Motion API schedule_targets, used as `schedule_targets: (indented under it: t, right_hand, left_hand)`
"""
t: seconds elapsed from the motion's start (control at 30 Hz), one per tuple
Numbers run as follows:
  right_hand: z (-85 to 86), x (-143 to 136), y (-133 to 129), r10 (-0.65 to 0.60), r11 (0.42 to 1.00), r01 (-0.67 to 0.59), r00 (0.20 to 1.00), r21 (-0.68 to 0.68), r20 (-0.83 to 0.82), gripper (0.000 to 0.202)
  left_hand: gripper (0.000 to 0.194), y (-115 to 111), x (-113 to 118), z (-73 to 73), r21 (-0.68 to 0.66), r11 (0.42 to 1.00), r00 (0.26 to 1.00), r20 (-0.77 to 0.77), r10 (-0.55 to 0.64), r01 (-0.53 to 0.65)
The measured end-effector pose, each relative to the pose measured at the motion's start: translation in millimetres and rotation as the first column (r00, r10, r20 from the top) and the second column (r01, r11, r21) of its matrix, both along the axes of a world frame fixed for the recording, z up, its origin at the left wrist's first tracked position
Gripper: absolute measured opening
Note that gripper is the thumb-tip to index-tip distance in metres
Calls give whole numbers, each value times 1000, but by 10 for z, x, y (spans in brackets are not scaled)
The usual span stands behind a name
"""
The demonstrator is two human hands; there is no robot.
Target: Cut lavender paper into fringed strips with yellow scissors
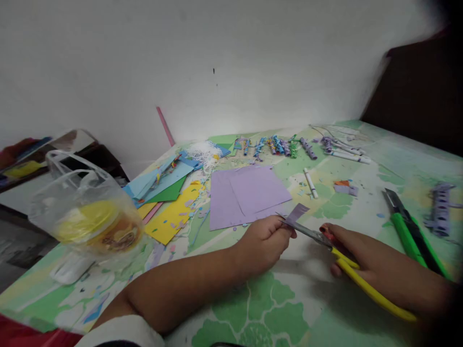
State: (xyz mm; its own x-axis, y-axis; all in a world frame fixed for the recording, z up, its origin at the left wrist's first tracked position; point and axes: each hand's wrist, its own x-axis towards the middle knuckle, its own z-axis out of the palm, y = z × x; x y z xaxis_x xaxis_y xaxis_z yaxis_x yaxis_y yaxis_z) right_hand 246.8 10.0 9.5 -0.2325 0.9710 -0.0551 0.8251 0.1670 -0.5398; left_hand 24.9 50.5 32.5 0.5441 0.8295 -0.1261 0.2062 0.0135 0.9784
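Observation:
My left hand (265, 243) is closed on a small purple paper strip (297, 212), whose free end sticks up past the fingertips. My right hand (356, 255) grips scissors with yellow handles (372, 291). The scissor blades (304, 229) reach left to the strip, close to my left fingertips. Beyond my left hand, purple paper sheets (249, 193) lie overlapping on the table.
A plastic bag (90, 212) holding a yellow-lidded tub stands at left. Coloured sheets (170, 217), white string (204, 153) and several fringed paper rolls (278, 144) lie behind. Green cutters (408, 236) and a purple roll (441, 209) are at right.

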Motion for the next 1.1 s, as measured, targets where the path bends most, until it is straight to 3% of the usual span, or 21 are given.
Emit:
schedule_targets:
  t: [0.2, 0.37, 0.57, 0.73, 0.97, 1.1]
  right_hand:
    - [-39, 16, 10, 28, 1000, -27, 997, 15, -70, 25]
    - [-58, 31, 15, 28, 998, -32, 996, -60, -80, 24]
    - [-67, 23, 18, 10, 997, -15, 997, -81, -73, 24]
    - [-91, 32, 24, 1, 995, -7, 999, -98, -54, 23]
    - [-4, 3, 22, -31, 994, 29, 999, -110, -16, 27]
    - [36, -21, 30, -53, 993, 49, 998, -111, -34, 26]
  left_hand:
    - [15, 34, -16, -41, 70, 997, 1000, 25, -14, 12]
    - [16, 38, -22, -49, 52, 999, 999, 48, -18, 15]
    - [15, 47, 9, -41, -87, 996, 991, 131, -9, 20]
    - [11, 61, 47, -15, -236, 971, 983, 170, 65, -24]
    - [11, 83, 40, 19, -239, 971, 984, 166, 67, -26]
    - [12, 81, 41, 0, -282, 959, 962, 266, 65, 13]
